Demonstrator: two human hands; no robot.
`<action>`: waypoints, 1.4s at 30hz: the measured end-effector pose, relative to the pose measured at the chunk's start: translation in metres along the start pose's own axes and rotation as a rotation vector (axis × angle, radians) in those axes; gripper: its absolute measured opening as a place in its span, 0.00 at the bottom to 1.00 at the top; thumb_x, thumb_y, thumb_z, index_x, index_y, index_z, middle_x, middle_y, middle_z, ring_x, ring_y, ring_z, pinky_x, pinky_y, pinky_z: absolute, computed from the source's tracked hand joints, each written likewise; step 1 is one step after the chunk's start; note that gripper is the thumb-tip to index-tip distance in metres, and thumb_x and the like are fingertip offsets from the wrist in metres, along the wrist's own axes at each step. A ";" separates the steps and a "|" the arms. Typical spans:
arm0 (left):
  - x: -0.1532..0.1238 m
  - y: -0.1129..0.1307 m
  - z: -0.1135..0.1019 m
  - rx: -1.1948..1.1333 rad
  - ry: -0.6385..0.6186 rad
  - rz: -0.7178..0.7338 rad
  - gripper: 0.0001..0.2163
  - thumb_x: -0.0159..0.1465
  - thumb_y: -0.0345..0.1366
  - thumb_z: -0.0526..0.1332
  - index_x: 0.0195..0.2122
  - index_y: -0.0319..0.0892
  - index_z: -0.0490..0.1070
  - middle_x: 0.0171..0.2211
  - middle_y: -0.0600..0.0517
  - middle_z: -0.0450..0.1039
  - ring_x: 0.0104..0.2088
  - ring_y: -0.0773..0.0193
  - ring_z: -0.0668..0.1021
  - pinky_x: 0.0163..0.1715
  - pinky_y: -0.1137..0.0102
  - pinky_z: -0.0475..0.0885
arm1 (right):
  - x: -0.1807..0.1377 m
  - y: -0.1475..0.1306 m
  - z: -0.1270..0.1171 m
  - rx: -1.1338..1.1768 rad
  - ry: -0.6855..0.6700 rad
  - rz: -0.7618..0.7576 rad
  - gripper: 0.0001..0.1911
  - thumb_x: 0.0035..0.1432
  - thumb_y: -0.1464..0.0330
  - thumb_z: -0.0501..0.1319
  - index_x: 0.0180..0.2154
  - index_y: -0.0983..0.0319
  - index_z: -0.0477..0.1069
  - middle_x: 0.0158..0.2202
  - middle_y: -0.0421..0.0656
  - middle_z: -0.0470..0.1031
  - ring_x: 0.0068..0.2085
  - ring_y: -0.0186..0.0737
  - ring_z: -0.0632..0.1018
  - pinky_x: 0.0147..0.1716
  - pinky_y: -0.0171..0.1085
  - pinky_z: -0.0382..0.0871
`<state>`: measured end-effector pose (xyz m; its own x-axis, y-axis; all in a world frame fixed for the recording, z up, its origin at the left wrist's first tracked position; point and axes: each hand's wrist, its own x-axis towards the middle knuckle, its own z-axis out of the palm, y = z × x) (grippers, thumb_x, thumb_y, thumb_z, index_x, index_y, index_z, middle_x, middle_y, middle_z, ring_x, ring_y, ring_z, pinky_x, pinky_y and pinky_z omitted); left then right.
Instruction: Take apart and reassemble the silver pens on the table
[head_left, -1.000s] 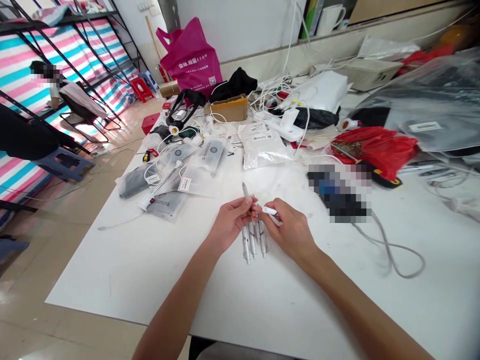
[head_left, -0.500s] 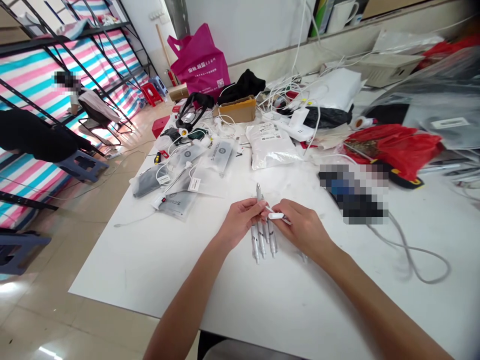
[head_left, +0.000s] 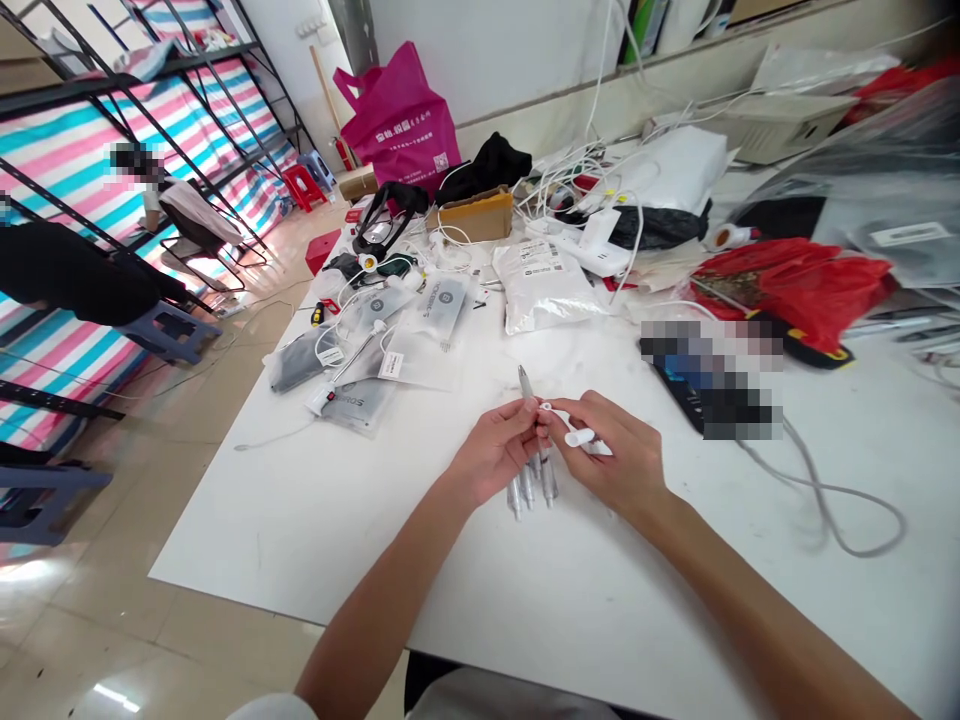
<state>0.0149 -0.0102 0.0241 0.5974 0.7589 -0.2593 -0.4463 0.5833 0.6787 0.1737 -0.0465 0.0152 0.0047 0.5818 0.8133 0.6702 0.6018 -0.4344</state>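
My left hand (head_left: 501, 448) is closed in a pinch, thumb against fingers, on a small white round-ended piece (head_left: 546, 406). The fingertips of my right hand (head_left: 611, 440) meet that piece from the other side. A short white tube (head_left: 579, 437) sticks out of my right hand, held by its curled fingers. Under and between the hands several silver-and-clear pens (head_left: 529, 490) lie side by side on the white table (head_left: 300, 540). One pen's metal tip (head_left: 523, 378) points away beyond my left fingers; its middle is hidden by them.
Plastic-bagged items (head_left: 360, 400) and cables lie to the left. A white parcel (head_left: 544, 285) sits ahead, with a cardboard box (head_left: 476, 218) and magenta bag (head_left: 409, 130) behind. To the right are a partly blurred black device (head_left: 694, 400), its grey cable and a red bag (head_left: 795, 285). A person sits far left.
My right hand has turned, and the white tube has swung down and to the right. The fingertips of both hands now meet at the small white piece. The view has shifted slightly.
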 end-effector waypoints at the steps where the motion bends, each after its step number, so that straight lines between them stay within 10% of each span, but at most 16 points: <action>1: 0.000 -0.002 0.000 -0.019 0.032 0.012 0.10 0.66 0.40 0.70 0.40 0.38 0.80 0.34 0.51 0.75 0.36 0.69 0.76 0.43 0.72 0.72 | 0.000 0.000 0.000 -0.010 0.016 -0.024 0.10 0.64 0.74 0.65 0.45 0.57 0.77 0.27 0.37 0.73 0.24 0.32 0.70 0.24 0.33 0.66; 11: -0.002 -0.005 0.010 -0.262 0.157 0.104 0.07 0.70 0.37 0.65 0.46 0.43 0.78 0.62 0.47 0.73 0.68 0.58 0.71 0.69 0.64 0.63 | -0.008 -0.011 0.013 -0.027 -0.002 -0.155 0.14 0.63 0.78 0.66 0.49 0.59 0.76 0.26 0.37 0.74 0.25 0.31 0.71 0.25 0.33 0.65; 42: -0.009 -0.001 0.022 -0.203 0.051 0.152 0.09 0.69 0.39 0.66 0.46 0.42 0.79 0.63 0.43 0.73 0.69 0.51 0.68 0.70 0.58 0.59 | -0.025 0.001 0.019 -0.021 0.081 -0.092 0.30 0.59 0.81 0.69 0.58 0.53 0.75 0.27 0.37 0.72 0.25 0.32 0.69 0.24 0.33 0.66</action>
<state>0.0247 -0.0243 0.0412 0.4808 0.8530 -0.2030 -0.6561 0.5036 0.5620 0.1604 -0.0500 -0.0128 0.0015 0.4781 0.8783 0.6858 0.6387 -0.3489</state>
